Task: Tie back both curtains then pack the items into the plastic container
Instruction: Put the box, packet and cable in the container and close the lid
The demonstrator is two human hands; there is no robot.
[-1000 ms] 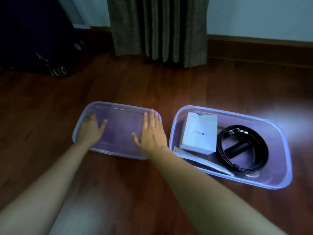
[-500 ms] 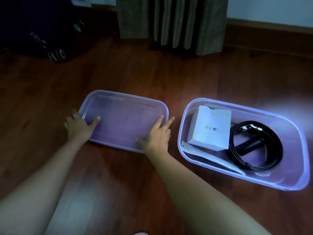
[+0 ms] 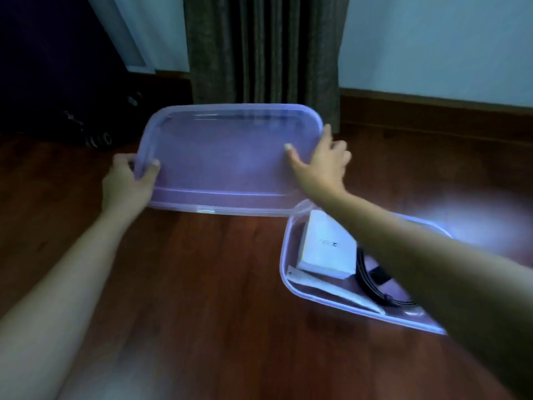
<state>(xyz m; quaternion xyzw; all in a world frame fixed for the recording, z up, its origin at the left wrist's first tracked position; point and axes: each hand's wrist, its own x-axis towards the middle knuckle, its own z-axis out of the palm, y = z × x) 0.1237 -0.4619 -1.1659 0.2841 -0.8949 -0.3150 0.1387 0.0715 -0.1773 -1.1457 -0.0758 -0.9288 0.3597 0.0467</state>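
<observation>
1. Wood floor [image 3: 202, 284], dark, glossy; bright glare patch at right.
2. Curtain [image 3: 265, 53] hanging straight to floor at back wall; no tie-back visible from here.
3. Dark wheeled suitcase [image 3: 57, 82] at far left, well apart from the work.
4. Lid [image 3: 230, 157], translucent purple, held off the floor and tilted up toward the camera, long axis running left to right. Near right corner just above the container's far left corner.
5. Container [image 3: 291, 290] on floor at lower right, open, long axis slanting away to the right. Lies right of and nearer than the lid, partly hidden under right forearm.
6. Left hand [image 3: 127, 183] clamped on lid's left short edge: thumb on top face, fingers curled around the rim.
7. Right hand [image 3: 323, 166] on lid's right short edge: thumb pressed flat on top face, fingers wrapped behind the rim.
8. White box [image 3: 328, 246] inside container, left half; flat white sleeve under its near edge.
9. Black belt [image 3: 372, 287] coiled inside, right of box, mostly hidden by forearm.
10. Judged: items packed, lid still to fit. Needs carrying right and toward the body, then levelling over the rim. Right hand nearer the container; left edge has farther to travel.
</observation>
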